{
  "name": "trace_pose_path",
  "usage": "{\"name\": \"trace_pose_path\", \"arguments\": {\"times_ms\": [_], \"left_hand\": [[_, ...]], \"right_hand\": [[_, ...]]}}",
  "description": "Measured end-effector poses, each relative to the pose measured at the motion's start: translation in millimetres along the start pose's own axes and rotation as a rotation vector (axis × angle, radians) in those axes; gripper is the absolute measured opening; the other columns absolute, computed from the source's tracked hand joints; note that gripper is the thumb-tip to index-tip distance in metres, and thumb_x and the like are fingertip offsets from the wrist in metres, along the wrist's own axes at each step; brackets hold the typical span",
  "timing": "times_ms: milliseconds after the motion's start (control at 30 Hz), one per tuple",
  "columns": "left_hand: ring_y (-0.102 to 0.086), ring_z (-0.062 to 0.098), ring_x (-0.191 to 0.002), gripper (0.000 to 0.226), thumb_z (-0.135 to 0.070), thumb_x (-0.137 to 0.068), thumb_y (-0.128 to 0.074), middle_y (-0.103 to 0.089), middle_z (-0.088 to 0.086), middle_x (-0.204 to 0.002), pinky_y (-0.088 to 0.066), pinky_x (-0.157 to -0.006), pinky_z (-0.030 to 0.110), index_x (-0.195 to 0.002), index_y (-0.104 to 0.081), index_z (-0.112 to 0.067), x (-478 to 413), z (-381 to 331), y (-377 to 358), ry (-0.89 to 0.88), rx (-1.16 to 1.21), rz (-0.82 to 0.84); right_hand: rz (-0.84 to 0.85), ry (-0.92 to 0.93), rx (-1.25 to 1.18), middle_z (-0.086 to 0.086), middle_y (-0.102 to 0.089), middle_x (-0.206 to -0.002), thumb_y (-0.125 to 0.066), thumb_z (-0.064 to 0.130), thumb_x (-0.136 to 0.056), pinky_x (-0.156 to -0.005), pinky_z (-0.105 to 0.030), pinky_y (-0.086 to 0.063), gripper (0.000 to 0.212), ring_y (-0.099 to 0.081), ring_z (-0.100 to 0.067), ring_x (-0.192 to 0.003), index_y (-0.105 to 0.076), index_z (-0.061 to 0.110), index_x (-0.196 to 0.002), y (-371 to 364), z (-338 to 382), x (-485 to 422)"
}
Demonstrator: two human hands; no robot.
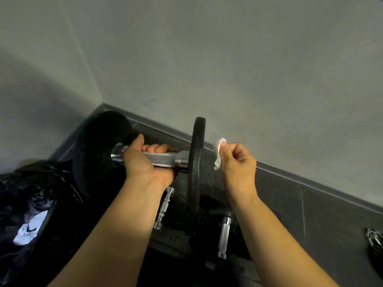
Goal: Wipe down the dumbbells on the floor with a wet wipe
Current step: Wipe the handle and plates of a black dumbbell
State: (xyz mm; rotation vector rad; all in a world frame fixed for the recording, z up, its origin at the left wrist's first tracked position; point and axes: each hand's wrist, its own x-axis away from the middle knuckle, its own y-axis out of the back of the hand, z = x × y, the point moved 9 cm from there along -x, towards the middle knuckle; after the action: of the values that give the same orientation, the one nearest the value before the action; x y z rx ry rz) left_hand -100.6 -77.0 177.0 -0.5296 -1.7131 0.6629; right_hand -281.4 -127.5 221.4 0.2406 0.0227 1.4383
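My left hand grips the knurled chrome handle of a dumbbell and holds it up off the floor, its two black plates on either side of my fist. My right hand pinches a small crumpled white wet wipe just to the right of the right-hand plate, apart from it. Two more dumbbells lie on the dark speckled floor below: one with a chrome handle and a bare chrome bar.
A black plastic bag with white crumpled wipes inside sits at the left. Grey walls meet in a corner behind the dumbbell, with a grey skirting along the floor. A shiny metal object lies at the right edge.
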Motion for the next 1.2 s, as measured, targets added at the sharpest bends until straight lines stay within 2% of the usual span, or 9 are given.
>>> {"name": "trace_pose_path", "arguments": {"times_ms": [167,267,433,567,800,967,1067,1133,1200], "left_hand": [[-0.032,0.010,-0.040,0.048,-0.034,-0.094,-0.048,-0.028,-0.006,-0.046,-0.051,-0.048,0.028,-0.051,-0.029,-0.023,-5.4,-4.1,7.0,-0.001,-0.020,-0.049],[-0.038,0.011,-0.043,0.046,-0.034,-0.094,-0.048,-0.033,-0.006,-0.049,-0.049,-0.053,0.027,-0.053,-0.032,-0.023,-4.3,-5.6,7.9,-0.014,-0.067,-0.074],[-0.045,0.013,-0.035,0.045,-0.034,-0.094,-0.049,-0.038,-0.005,-0.044,-0.048,-0.058,0.029,-0.054,-0.034,-0.020,-0.9,-3.1,8.3,0.023,-0.073,-0.090],[-0.043,0.012,-0.034,0.045,-0.034,-0.094,-0.050,-0.037,-0.005,-0.042,-0.049,-0.065,0.032,-0.054,-0.034,-0.020,-0.4,0.8,6.1,0.047,-0.043,-0.081],[-0.039,0.010,-0.037,0.044,-0.034,-0.094,-0.050,-0.034,-0.007,-0.043,-0.045,-0.057,0.030,-0.055,-0.034,-0.022,-3.4,0.1,5.5,0.034,-0.025,-0.091],[-0.039,0.010,-0.039,0.043,-0.033,-0.094,-0.051,-0.035,-0.007,-0.043,-0.046,-0.061,0.028,-0.056,-0.035,-0.021,-1.2,-2.2,8.4,0.012,-0.053,-0.125],[-0.042,0.011,-0.045,0.042,-0.031,-0.094,-0.051,-0.036,-0.006,-0.047,-0.050,-0.074,0.028,-0.057,-0.036,-0.020,3.1,-1.5,7.4,0.008,-0.055,-0.124],[-0.043,0.011,-0.039,0.043,-0.031,-0.095,-0.050,-0.037,-0.006,-0.044,-0.051,-0.070,0.028,-0.056,-0.036,-0.020,5.0,0.0,6.1,0.014,-0.057,-0.115],[-0.041,0.011,-0.032,0.043,-0.032,-0.095,-0.049,-0.036,-0.006,-0.040,-0.046,-0.058,0.028,-0.056,-0.035,-0.020,4.2,-0.1,5.6,0.013,-0.061,-0.108]], "right_hand": [[0.076,0.201,-0.187,-0.002,-0.058,-0.066,-0.058,0.014,-0.094,-0.055,-0.021,-0.045,0.015,-0.051,-0.010,-0.058,-0.058,0.007,-0.080,-11.1,43.4,59.9],[0.108,0.323,-0.079,-0.008,-0.063,-0.085,-0.058,0.020,-0.092,-0.071,-0.035,-0.052,0.007,-0.060,-0.022,-0.079,-0.064,0.016,-0.091,-24.4,53.1,77.0],[0.032,0.429,0.015,-0.009,-0.059,-0.081,-0.055,0.017,-0.092,-0.066,-0.042,-0.050,0.009,-0.056,-0.024,-0.072,-0.059,0.017,-0.083,-35.1,65.7,46.4],[0.015,0.337,0.076,-0.008,-0.060,-0.079,-0.056,0.010,-0.092,-0.068,-0.044,-0.051,0.015,-0.054,-0.020,-0.070,-0.055,0.015,-0.078,-41.0,51.8,4.1],[0.073,0.048,0.070,-0.003,-0.057,-0.069,-0.056,0.004,-0.092,-0.062,-0.034,-0.047,0.013,-0.049,-0.010,-0.061,-0.055,0.006,-0.079,-27.8,-25.1,15.3],[0.118,0.037,-0.027,-0.013,-0.058,-0.072,-0.053,0.003,-0.094,-0.060,-0.041,-0.048,0.013,-0.049,-0.032,-0.062,-0.056,0.008,-0.083,-19.1,-32.9,59.4],[0.144,0.016,-0.111,-0.004,-0.051,-0.064,-0.050,-0.001,-0.095,-0.050,-0.029,-0.043,0.008,-0.043,-0.014,-0.053,-0.054,0.001,-0.088,-16.9,-25.0,60.4],[0.176,-0.033,-0.164,-0.010,-0.055,-0.071,-0.051,0.000,-0.095,-0.056,-0.028,-0.049,0.004,-0.051,-0.014,-0.060,-0.055,-0.002,-0.095,-18.9,-24.8,53.5],[0.234,-0.107,-0.195,-0.022,-0.061,-0.081,-0.053,0.003,-0.095,-0.069,-0.038,-0.052,0.008,-0.057,-0.025,-0.072,-0.059,-0.002,-0.098,-23.3,-30.5,47.2]]}}
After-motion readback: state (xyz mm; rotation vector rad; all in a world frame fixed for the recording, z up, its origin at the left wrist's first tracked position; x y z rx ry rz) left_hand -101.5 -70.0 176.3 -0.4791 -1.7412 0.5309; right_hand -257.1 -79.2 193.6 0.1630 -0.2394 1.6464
